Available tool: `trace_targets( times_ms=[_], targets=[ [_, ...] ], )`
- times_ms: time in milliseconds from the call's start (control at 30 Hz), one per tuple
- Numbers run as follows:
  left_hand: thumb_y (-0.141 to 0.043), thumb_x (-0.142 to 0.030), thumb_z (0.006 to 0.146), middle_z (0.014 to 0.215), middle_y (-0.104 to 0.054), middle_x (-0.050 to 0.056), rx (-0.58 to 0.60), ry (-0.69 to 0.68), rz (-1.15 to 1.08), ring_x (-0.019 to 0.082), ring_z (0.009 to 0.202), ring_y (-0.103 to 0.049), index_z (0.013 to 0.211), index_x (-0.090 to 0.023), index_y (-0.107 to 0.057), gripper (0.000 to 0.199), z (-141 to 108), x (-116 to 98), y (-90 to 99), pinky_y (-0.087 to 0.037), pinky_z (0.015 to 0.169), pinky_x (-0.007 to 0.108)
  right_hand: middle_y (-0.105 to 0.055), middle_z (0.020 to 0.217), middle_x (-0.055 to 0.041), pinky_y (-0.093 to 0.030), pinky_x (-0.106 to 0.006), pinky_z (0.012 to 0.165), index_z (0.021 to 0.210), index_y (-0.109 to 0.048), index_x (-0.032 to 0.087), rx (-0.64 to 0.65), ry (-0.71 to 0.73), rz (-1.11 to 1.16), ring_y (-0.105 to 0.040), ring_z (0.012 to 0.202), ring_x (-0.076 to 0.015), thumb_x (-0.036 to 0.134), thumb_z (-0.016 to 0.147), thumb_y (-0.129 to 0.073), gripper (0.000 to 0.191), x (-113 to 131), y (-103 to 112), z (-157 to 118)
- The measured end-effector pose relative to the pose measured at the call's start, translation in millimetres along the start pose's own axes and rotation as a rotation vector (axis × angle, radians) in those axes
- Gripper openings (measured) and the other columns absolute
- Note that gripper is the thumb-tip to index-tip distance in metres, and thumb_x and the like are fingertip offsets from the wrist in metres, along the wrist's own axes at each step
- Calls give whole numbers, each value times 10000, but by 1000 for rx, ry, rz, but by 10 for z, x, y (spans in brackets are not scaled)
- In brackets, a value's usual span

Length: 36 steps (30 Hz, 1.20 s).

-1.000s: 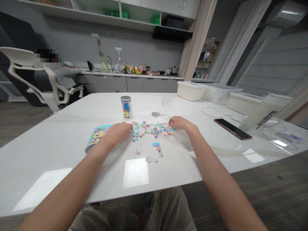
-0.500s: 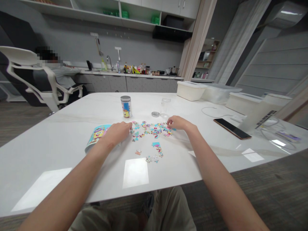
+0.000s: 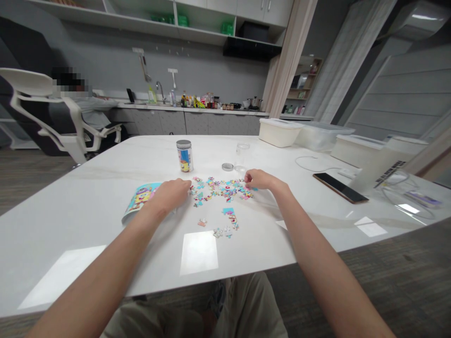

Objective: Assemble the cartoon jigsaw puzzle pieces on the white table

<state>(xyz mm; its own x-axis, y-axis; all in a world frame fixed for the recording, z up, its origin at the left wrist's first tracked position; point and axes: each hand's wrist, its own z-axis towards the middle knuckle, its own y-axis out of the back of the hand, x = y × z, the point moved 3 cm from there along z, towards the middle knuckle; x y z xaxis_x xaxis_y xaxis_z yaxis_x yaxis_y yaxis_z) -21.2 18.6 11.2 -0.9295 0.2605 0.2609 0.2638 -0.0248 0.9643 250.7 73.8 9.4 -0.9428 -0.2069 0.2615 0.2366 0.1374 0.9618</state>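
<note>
Small colourful puzzle pieces (image 3: 227,188) lie scattered across the middle of the white table. At their left edge is my left hand (image 3: 178,191), its fingers curled together; what they hold, if anything, is too small to name. My right hand (image 3: 259,179) touches the right end of the pile with bent, closed fingers, and its fingertips are hard to make out. Nearer to me sit a few joined pieces (image 3: 230,217) and some loose pale ones (image 3: 221,232). A curved picture sheet (image 3: 141,199) lies partly under my left forearm.
Behind the pieces stand a lidded jar (image 3: 184,156), a clear jar (image 3: 242,156) and a metal lid (image 3: 227,167). At right are a phone (image 3: 340,188), a cable and storage boxes (image 3: 280,132). A person sits in a chair (image 3: 66,119) at far left.
My left hand has shifted slightly to the left, and the curved picture sheet has moved a little left with it. My right hand is almost unchanged.
</note>
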Motion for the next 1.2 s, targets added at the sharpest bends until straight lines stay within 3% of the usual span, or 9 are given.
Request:
trace_targets(
  times_ms=[133, 200, 333, 433, 533, 667, 867, 1200],
  targets=[
    [-376, -165, 896, 1014, -679, 168, -33, 6, -33, 291, 920, -669, 1116, -148, -612, 322, 14, 1, 1, -475, 734, 347, -713, 947, -70, -450, -223, 659, 869, -659, 149, -80, 55, 73, -644, 825, -161, 81, 706, -670, 178, 54, 7, 23],
    [-403, -214, 907, 998, -684, 143, -103, -5, -132, 271, 911, -658, 1168, -171, -597, 328, 23, -35, 32, -461, 730, 330, -712, 882, -62, -459, -225, 662, 847, -639, 149, -96, 125, 259, -646, 783, -145, 111, 741, -664, 115, 146, 2, 28],
    [-430, -315, 921, 736, -655, 42, -213, -119, -594, 178, 686, -598, 1136, -173, -617, 318, 30, -208, 107, -403, 619, 258, -703, 752, -36, -469, -225, 619, 804, -602, 155, 3, 274, 757, -653, 691, -126, 125, 752, -662, 86, 402, -61, 9],
    [-459, -376, 905, 582, -544, -18, -191, -183, -903, 119, 510, -456, 1005, -148, -657, 318, 48, -337, 101, -308, 504, 228, -690, 686, -17, -458, -227, 584, 790, -603, 158, 58, 342, 890, -642, 637, -119, 164, 719, -707, 126, 555, -120, -22],
    [-516, -411, 867, 526, -453, -48, -124, -251, -1053, 87, 463, -336, 862, -132, -668, 318, 79, -410, 49, -233, 468, 225, -686, 664, -13, -453, -230, 577, 795, -615, 156, 75, 375, 950, -642, 637, -123, 192, 688, -741, 169, 644, -156, -51],
    [-582, -426, 824, 537, -425, -51, -87, -274, -1130, 77, 482, -301, 810, -124, -685, 320, 105, -403, 5, -206, 470, 230, -678, 652, -12, -427, -222, 559, 778, -619, 153, 63, 399, 977, -632, 643, -119, 221, 682, -753, 178, 714, -155, -85],
    [-635, -389, 805, 491, -325, -80, -20, -183, -1216, 58, 444, -211, 811, -130, -708, 269, 81, -365, 22, -156, 451, 237, -672, 704, -19, -445, -237, 611, 788, -673, 143, 105, 467, 1000, -607, 670, -107, 288, 736, -724, 162, 777, -144, -138],
    [-666, -521, 777, 491, -257, -84, 41, -172, -1274, 59, 458, -184, 782, -135, -709, 388, 8, -377, 86, -109, 460, 253, -660, 738, -19, -469, -242, 630, 838, -687, 148, 232, 393, 1165, -611, 674, -104, 226, 770, -691, 103, 735, -189, -115]
  ],
)
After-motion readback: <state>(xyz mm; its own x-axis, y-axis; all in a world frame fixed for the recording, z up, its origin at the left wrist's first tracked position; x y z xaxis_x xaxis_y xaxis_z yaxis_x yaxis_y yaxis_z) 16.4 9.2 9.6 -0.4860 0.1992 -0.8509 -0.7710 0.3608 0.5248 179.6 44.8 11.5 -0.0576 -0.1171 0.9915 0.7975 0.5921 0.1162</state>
